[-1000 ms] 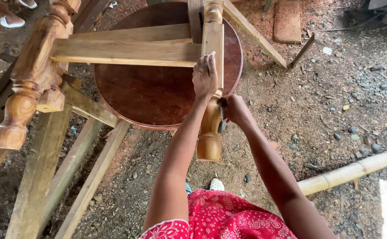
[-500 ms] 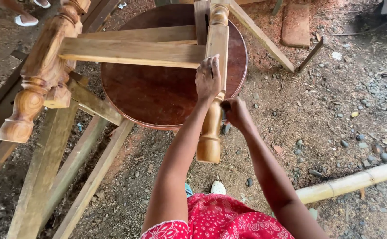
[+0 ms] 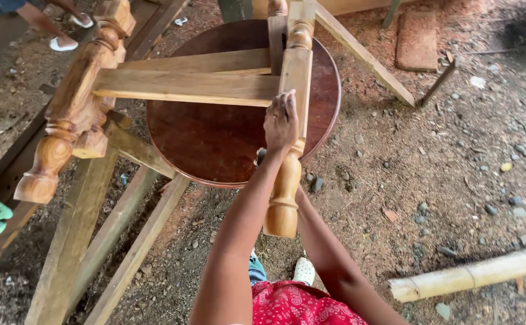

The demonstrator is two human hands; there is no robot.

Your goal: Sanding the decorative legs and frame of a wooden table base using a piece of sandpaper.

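turned table leg (image 3: 288, 174) | pale varnished wood, bulbous foot | upturned, angled toward viewer, over round tabletop (image 3: 214, 138)

No packages, labels, signs or screens show anywhere in the view (only bare wood, dirt and stones fill it, from twelve o'clock round to six).

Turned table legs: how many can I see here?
3. One lies at the left, by the rails. One runs down the middle, under the left hand. The top of a third peeks in at the upper edge. More may be hidden.
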